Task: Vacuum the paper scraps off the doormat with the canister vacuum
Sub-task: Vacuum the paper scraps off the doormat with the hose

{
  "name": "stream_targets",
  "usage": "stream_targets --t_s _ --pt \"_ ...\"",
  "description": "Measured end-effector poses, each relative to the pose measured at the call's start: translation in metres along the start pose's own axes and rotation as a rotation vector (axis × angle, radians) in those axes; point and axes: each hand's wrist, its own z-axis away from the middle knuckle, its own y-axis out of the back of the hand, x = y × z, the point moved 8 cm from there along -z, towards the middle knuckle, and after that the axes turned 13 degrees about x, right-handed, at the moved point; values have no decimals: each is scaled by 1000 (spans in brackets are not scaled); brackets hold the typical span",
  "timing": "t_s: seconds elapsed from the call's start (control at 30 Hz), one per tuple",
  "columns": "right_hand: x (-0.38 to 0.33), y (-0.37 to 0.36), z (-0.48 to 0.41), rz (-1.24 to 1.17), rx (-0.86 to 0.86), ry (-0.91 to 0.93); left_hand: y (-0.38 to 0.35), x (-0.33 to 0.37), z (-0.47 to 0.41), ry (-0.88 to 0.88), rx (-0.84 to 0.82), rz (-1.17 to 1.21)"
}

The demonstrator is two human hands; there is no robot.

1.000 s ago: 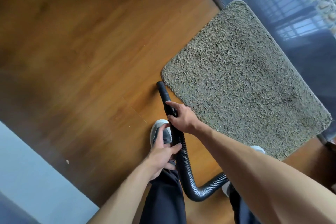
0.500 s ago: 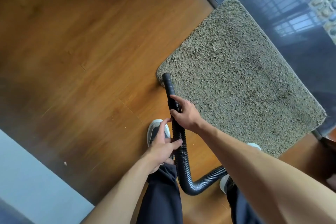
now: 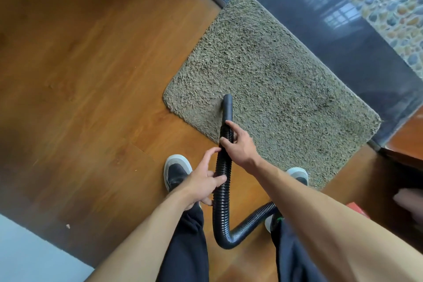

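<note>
A shaggy grey-beige doormat [image 3: 274, 80] lies on the wooden floor against a dark threshold. A black ribbed vacuum hose [image 3: 223, 185] runs up between my legs, and its smooth nozzle tip [image 3: 227, 104] rests on the mat near the mat's left corner. My right hand [image 3: 239, 146] grips the hose just behind the nozzle. Lower down, my left hand [image 3: 202, 179] holds the hose with its fingers curled on the ribs. No paper scraps show on the mat. The canister is out of view.
My two shoes [image 3: 177, 170] stand on the wooden floor [image 3: 91, 98] at the mat's near edge. A small scrap [image 3: 67, 226] lies on the floor at the lower left. A dark threshold [image 3: 332, 36] and pebble flooring [image 3: 389, 2] lie beyond the mat. Something red [image 3: 357, 208] sits at the right.
The nozzle has moved from the floor beside the mat's left corner onto the mat itself. Both hands have kept their hold on the hose.
</note>
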Motion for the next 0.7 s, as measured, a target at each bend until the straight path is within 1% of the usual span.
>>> stream_targets --t_s 0.17,0.33,0.53,0.7 --pt "24 33 -5 -63 49 -54 -34 18 -5 -36 5 -100" --pt "26 54 -28 -85 51 -5 -51 40 -10 -92 63 -149" --pt "28 54 -36 -71 9 13 -53 45 -13 -92 96 -178" --pt "21 49 -30 -46 -71 60 -57 38 -6 -73 152 -128"
